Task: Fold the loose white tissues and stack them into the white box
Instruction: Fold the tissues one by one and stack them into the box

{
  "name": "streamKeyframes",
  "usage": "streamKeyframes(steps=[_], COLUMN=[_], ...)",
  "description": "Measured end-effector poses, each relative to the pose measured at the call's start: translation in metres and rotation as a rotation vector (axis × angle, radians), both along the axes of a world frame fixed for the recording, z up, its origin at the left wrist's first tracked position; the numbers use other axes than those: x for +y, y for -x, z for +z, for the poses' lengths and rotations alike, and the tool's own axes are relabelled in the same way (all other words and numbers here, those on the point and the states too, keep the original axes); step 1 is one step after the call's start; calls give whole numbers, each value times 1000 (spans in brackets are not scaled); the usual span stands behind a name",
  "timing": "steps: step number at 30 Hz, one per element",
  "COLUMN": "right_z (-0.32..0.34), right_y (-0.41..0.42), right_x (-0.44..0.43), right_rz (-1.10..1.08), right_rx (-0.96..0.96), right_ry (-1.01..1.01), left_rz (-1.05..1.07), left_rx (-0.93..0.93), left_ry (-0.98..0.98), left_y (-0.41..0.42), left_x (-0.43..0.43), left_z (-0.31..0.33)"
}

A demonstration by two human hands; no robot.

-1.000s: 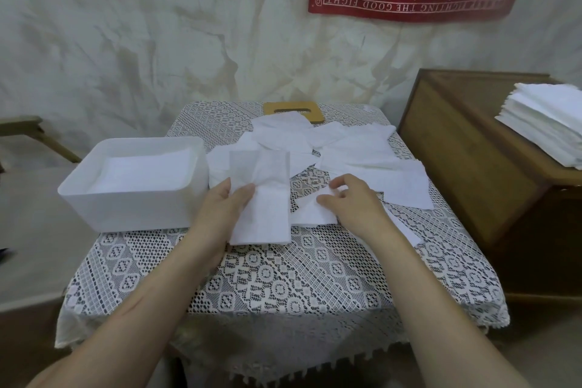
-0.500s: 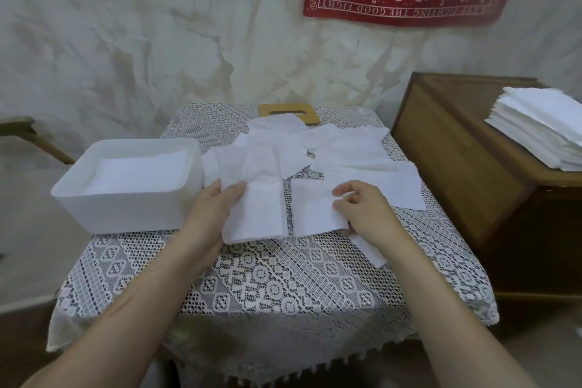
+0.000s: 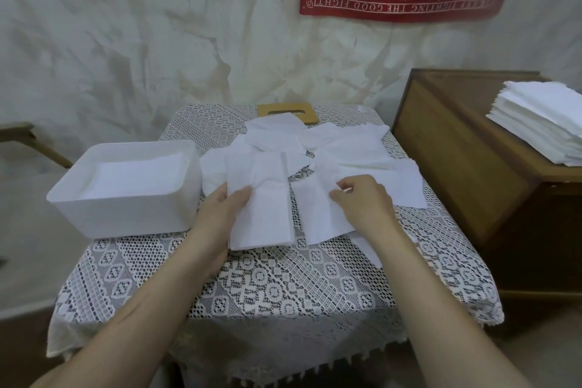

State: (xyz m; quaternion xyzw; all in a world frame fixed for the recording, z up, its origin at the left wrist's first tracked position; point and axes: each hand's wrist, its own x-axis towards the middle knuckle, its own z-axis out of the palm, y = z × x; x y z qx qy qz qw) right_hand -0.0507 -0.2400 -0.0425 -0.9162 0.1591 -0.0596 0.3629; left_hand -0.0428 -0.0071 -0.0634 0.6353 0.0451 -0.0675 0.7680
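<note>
A white box (image 3: 126,217) stands at the table's left, with folded white tissues stacked inside. Just right of it lies a folded tissue (image 3: 267,217); my left hand (image 3: 222,214) holds its left edge, thumb on top. Beside that lies another tissue (image 3: 318,214), and my right hand (image 3: 362,201) pinches its upper right part with curled fingers. Several loose white tissues (image 3: 346,151) are spread behind both hands over the middle of the table.
The small table wears a white lace cloth (image 3: 283,287). A wooden lid (image 3: 288,112) with a slot lies at its far edge. To the right is a wooden cabinet (image 3: 456,161) bearing a tall stack of tissues (image 3: 541,126).
My right hand has drawn a tissue out of the pile toward me, and it now lies flatter beside the folded one. My left hand has stayed on the folded tissue.
</note>
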Motion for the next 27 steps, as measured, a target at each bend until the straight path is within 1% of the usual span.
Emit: streamKeyframes(steps=[2,4,6,7,8,9,11,12,15,16,17,19,22,24,27], right_z=[8,17,26,30,30,29,21,15,4,4,5,5,2,2,2], right_y=[0,4,14,18,20,23,21,19,16,15,15,13,10,11,12], right_x=[1,0,4,8,13,20,34,39,44,42,41,37,38,39,45], right_rz=[10,31,79,113,146,170,155,131,126,119,109,122,154,151,163], right_rx=[-127,-261,-291,-281,-267,-249,-213,-208,-215,-223,-230,-214,-162,-164,-152], right_ry=[-169,-482,-838,-966,-1032,-1057,-963,-846,-325,-206,-157,-187,-436,-588,-668], left_rz=[8,11,0,-16,-34,-51,-70,-70,-61,-59,-57,-50,-38,-23,-22], left_rx=[7,10,8,7,5,4,12,20,25,24,25,32,39,42,33], left_ry=[5,11,18,23,30,41,81,104,132,132,127,116,128,149,158], left_y=[-1,-2,-1,0,1,3,5,6,7,8,8,8,8,8,10], left_x=[1,1,0,-1,-3,-5,-9,-11,-15,-15,-15,-16,-18,-20,-22], left_z=[0,0,1,2,3,3,3,3,0,0,-1,-1,-2,-1,0])
